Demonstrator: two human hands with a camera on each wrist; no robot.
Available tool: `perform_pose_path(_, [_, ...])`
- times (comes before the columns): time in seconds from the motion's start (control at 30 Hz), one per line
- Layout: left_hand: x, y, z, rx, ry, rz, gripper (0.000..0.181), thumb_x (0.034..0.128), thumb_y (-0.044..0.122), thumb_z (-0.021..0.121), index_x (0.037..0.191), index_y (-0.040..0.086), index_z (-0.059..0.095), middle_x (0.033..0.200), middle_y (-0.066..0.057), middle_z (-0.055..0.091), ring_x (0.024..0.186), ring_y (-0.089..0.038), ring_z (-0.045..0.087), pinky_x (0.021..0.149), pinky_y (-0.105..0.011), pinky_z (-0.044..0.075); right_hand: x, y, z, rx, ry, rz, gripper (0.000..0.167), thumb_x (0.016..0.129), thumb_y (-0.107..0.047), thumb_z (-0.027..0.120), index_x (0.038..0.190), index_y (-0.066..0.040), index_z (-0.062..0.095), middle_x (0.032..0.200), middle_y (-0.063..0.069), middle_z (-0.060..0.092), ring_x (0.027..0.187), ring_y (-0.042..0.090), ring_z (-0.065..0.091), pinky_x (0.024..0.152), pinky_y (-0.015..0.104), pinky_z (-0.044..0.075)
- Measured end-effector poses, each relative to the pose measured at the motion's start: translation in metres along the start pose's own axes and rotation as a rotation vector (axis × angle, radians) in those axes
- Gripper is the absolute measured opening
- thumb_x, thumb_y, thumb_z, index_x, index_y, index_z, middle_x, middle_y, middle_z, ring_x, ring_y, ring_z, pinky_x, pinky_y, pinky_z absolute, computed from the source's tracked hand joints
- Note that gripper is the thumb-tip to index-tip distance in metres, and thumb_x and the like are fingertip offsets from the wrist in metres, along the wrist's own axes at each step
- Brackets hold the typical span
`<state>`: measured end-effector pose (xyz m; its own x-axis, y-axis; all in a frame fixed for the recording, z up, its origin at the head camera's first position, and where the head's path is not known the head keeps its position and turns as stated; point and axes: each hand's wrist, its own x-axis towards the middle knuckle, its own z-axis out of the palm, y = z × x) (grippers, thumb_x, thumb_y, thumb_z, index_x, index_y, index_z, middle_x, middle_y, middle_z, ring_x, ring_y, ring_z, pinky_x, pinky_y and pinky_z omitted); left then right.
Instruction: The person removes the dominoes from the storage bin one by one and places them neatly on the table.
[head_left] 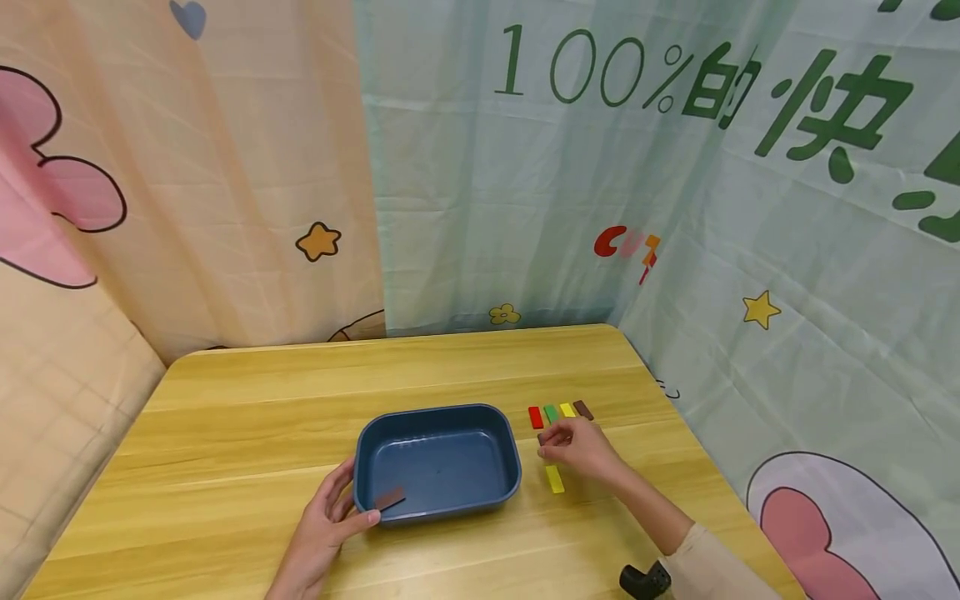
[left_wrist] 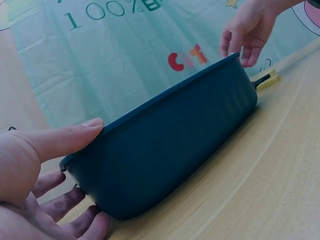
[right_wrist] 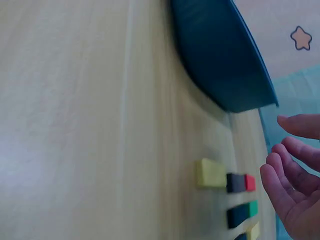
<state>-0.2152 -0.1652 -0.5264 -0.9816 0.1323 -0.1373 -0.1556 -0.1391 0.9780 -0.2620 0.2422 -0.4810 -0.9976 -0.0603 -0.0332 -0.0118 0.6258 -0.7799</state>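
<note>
A dark blue plastic basin (head_left: 437,467) sits on the table with one brown block (head_left: 390,498) in its near-left corner. My left hand (head_left: 322,517) grips that corner, thumb over the rim and fingers against the outer wall. To the basin's right, my right hand (head_left: 577,447) hovers over small rectangular blocks, its fingers loosely bent; the right wrist view shows nothing held. Around it lie a red block (head_left: 536,417), a green block (head_left: 551,413), a brown block (head_left: 583,410) and a nearer yellow block (head_left: 554,479). Dark blocks (right_wrist: 237,215) are partly hidden by the hand in the head view.
The wooden table (head_left: 247,417) has rounded far corners. Printed curtains (head_left: 480,183) hang along its back and right sides. A black device (head_left: 645,581) is at my right wrist, by the sleeve (head_left: 708,567).
</note>
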Motion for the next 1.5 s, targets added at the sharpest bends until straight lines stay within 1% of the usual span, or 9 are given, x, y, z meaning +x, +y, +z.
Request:
perform_pose_path(0.13, [0.000,0.000,-0.001,-0.001,0.006,-0.008,0.090,0.0869,-0.006,0.078,0.160,0.008,0.029,0.164,-0.018,0.029,0.145,-0.038,0.034,0.094,-0.016,0.048,0.012,-0.019,0.004,-0.034,-0.117,-0.166,0.022,0.087,-0.010,0.084,0.101,0.001,0.072,0.086,-0.001,0.067,0.079,0.016,0.064,0.072,0.028,0.057])
perform_pose_path(0.3, [0.001,0.000,-0.001,-0.002,0.011,-0.015,0.089,0.0870,-0.005,0.079,0.160,0.009,0.029,0.164,-0.018,0.029,0.146,-0.037,0.034,0.094,-0.016,0.049,0.030,-0.052,0.013,-0.133,-0.323,-0.334,0.025,0.088,-0.012,0.084,0.107,0.000,0.072,0.094,0.003,0.070,0.083,0.013,0.064,0.076,0.027,0.057])
perform_pose_path(0.43, [0.000,0.000,-0.001,-0.003,0.016,-0.019,0.089,0.0874,-0.004,0.079,0.160,0.009,0.030,0.164,-0.017,0.029,0.146,-0.037,0.034,0.094,-0.015,0.048,0.044,-0.082,0.024,-0.265,-0.449,-0.407,0.027,0.089,-0.014,0.084,0.110,-0.001,0.073,0.097,0.007,0.072,0.082,0.009,0.062,0.076,0.025,0.056])
perform_pose_path(0.6, [0.000,0.001,-0.001,-0.015,0.017,-0.022,0.088,0.0869,-0.004,0.079,0.160,0.010,0.031,0.164,-0.016,0.030,0.146,-0.036,0.035,0.095,-0.016,0.048,0.056,-0.115,0.039,-0.404,-0.604,-0.477,0.032,0.088,-0.018,0.085,0.115,-0.004,0.073,0.097,0.000,0.070,0.082,0.006,0.062,0.073,0.022,0.055])
perform_pose_path(0.73, [-0.001,0.002,-0.001,-0.016,0.022,-0.022,0.089,0.0869,-0.004,0.079,0.160,0.009,0.031,0.164,-0.018,0.030,0.146,-0.037,0.035,0.095,-0.018,0.049,0.065,-0.131,0.060,-0.472,-0.737,-0.513,0.035,0.088,-0.019,0.085,0.119,-0.006,0.073,0.097,-0.006,0.067,0.083,0.003,0.063,0.073,0.018,0.053])
perform_pose_path(0.83, [-0.001,0.001,-0.001,-0.018,0.022,-0.025,0.088,0.0869,-0.005,0.079,0.160,0.009,0.031,0.164,-0.018,0.030,0.146,-0.037,0.035,0.096,-0.020,0.050,0.070,-0.137,0.078,-0.508,-0.802,-0.524,0.038,0.086,-0.020,0.087,0.119,-0.008,0.073,0.096,-0.007,0.067,0.082,0.002,0.063,0.073,0.017,0.052])
perform_pose_path(1.03, [-0.003,0.000,-0.001,-0.024,0.021,-0.019,0.087,0.0879,-0.004,0.079,0.160,0.009,0.031,0.163,-0.019,0.031,0.146,-0.038,0.036,0.097,-0.023,0.050,0.071,-0.142,0.107,-0.598,-0.892,-0.534,0.040,0.081,-0.022,0.091,0.117,-0.012,0.074,0.091,-0.010,0.069,0.079,-0.001,0.060,0.070,0.014,0.050])
perform_pose_path(1.2, [-0.003,0.001,0.000,-0.041,0.014,-0.002,0.086,0.0887,-0.006,0.077,0.160,0.007,0.031,0.163,-0.020,0.032,0.145,-0.038,0.036,0.097,-0.022,0.050,0.067,-0.139,0.122,-0.649,-0.920,-0.550,0.036,0.080,-0.016,0.091,0.112,-0.011,0.075,0.085,-0.012,0.067,0.076,-0.002,0.059,0.068,0.011,0.049])
perform_pose_path(1.5, [-0.004,-0.002,0.000,-0.055,0.012,0.018,0.086,0.0879,-0.009,0.076,0.159,0.006,0.031,0.163,-0.020,0.032,0.145,-0.039,0.037,0.097,-0.021,0.050,0.061,-0.124,0.138,-0.705,-0.860,-0.634,0.027,0.081,-0.013,0.091,0.101,-0.014,0.072,0.078,-0.013,0.060,0.070,-0.001,0.056,0.062,0.011,0.047])
